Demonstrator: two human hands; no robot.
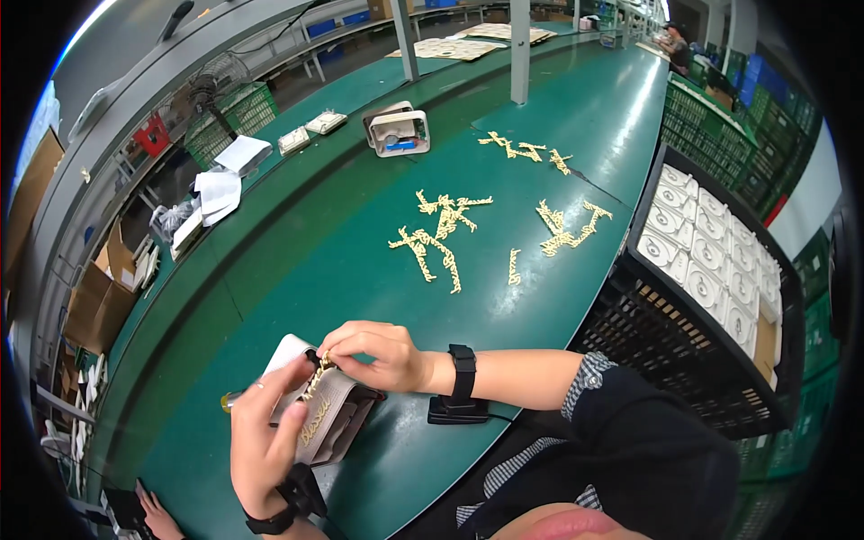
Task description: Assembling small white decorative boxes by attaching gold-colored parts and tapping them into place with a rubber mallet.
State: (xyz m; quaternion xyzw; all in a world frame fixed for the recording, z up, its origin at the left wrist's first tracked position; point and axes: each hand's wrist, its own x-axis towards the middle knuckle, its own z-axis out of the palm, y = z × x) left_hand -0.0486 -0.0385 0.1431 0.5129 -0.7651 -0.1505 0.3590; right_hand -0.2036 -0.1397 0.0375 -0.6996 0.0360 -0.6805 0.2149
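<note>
Between my hands is a gold script lettering piece point(317, 382), tilted over a grey-beige box-like case point(346, 412). My right hand point(382, 356) pinches its upper end between thumb and fingertips. My left hand point(261, 430) curls around its other side, the index fingertip beside a small dark bit and the thumb lower down; the exact contact is partly hidden. More gold lettering point(315, 423) lies along the case's face. A white panel point(286, 349) shows behind my left fingers. Beyond my hands, several loose gold lettering pieces point(441, 236) lie in piles on the green table point(333, 261).
A black crate point(693, 346) with rows of white parts point(702, 243) stands at the right. Farther back sits an open box with small items point(400, 142). Another person's hand point(157, 517) shows at the lower left. A grey post point(519, 54) rises at the table's far side.
</note>
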